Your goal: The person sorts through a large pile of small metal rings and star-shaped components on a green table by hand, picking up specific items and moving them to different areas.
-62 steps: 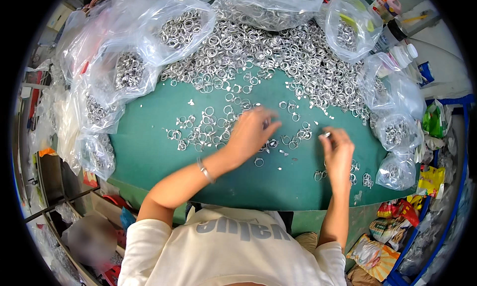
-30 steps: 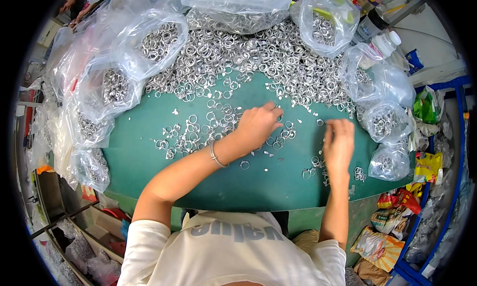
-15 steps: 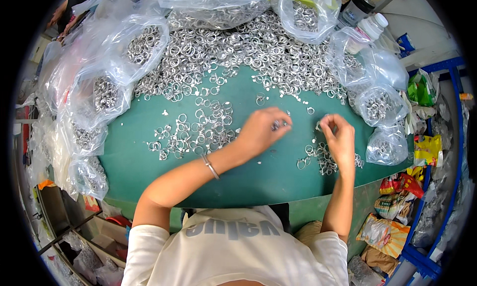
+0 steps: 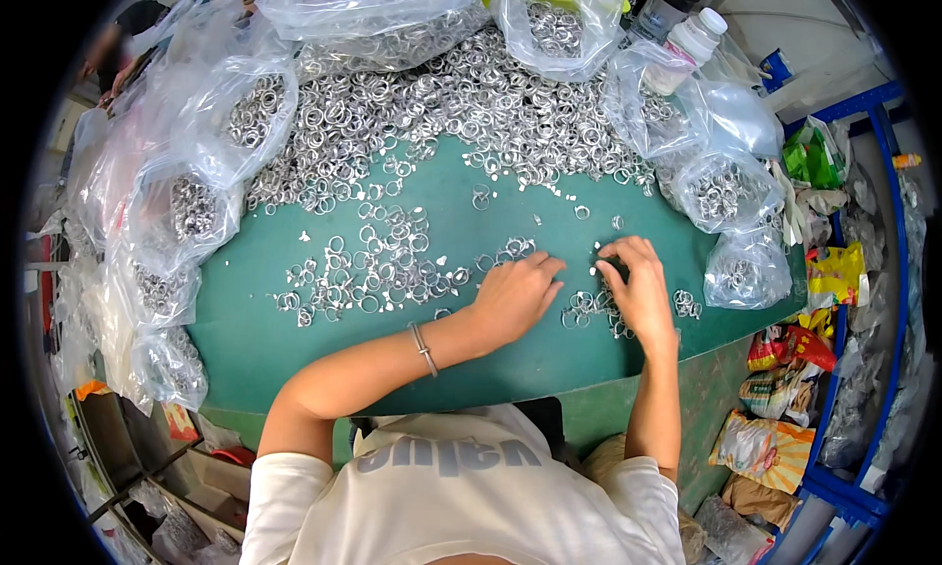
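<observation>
My left hand [image 4: 520, 290] rests low over the green table, palm down, fingers loosely stretched toward the right. A few silver rings [image 4: 512, 250] lie against its far side. My right hand [image 4: 640, 285] is bent over a small cluster of rings [image 4: 586, 307], its thumb and forefinger apart with a dark little piece near the thumb tip. The hand partly covers that cluster. Left of my left hand spreads a loose group of rings [image 4: 378, 261] mixed with small pale bits. I see nothing held in either hand, though my palms are hidden.
A large heap of silver rings [image 4: 412, 104] fills the far side of the green table [image 4: 294, 359]. Clear bags of rings [image 4: 746, 271] line both sides. A white bottle [image 4: 695, 37] and a dark-lidded jar [image 4: 672, 1] stand far right, near a blue metal frame [image 4: 888, 300].
My left hand has come down and slightly right; rings it held now lie beside it. My right hand has opened from a pinch and lowered over the cluster. The whole view has shifted slightly.
</observation>
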`<state>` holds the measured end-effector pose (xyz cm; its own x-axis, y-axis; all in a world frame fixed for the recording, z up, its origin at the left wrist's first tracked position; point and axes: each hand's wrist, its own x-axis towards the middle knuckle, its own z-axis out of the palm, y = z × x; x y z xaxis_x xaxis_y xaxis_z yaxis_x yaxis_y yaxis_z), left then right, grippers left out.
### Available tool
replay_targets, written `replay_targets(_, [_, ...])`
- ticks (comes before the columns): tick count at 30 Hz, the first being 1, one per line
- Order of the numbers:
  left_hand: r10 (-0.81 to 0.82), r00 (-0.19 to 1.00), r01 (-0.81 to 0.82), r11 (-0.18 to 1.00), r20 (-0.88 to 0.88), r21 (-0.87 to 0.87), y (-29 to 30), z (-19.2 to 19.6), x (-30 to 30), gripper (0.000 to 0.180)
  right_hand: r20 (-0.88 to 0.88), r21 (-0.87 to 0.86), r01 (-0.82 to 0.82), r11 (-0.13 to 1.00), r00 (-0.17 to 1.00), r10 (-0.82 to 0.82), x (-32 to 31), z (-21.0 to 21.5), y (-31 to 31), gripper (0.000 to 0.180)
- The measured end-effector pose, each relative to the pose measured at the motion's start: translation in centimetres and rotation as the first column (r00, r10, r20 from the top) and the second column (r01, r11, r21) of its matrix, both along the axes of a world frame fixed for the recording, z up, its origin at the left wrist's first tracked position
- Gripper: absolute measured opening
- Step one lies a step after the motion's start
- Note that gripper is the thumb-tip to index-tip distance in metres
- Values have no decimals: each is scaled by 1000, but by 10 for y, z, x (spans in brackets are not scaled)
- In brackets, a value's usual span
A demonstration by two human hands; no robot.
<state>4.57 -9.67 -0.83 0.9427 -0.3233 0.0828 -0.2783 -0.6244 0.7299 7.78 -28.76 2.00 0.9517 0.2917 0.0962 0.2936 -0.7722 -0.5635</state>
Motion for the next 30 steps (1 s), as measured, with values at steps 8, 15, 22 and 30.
replay_targets(8, [106,992,-116,982,74,149,42,2,19,23,34,-165,-68,984,997,75,5,-6,6,12])
replay_targets(15, [116,993,-117,991,20,62,46,2,34,21,247,-40,34,999,969,-23,35,-10,27,13])
replay_targets(22, [-5,999,12,989,-43,147,43,3,35,18,206,-161,115,980,975,-81,47,-21,36,17])
replay_targets(30, [117,847,-336,875,-519,-350,83,18,40,20,96,-49,87,995,992,-82,30,-11,31,9])
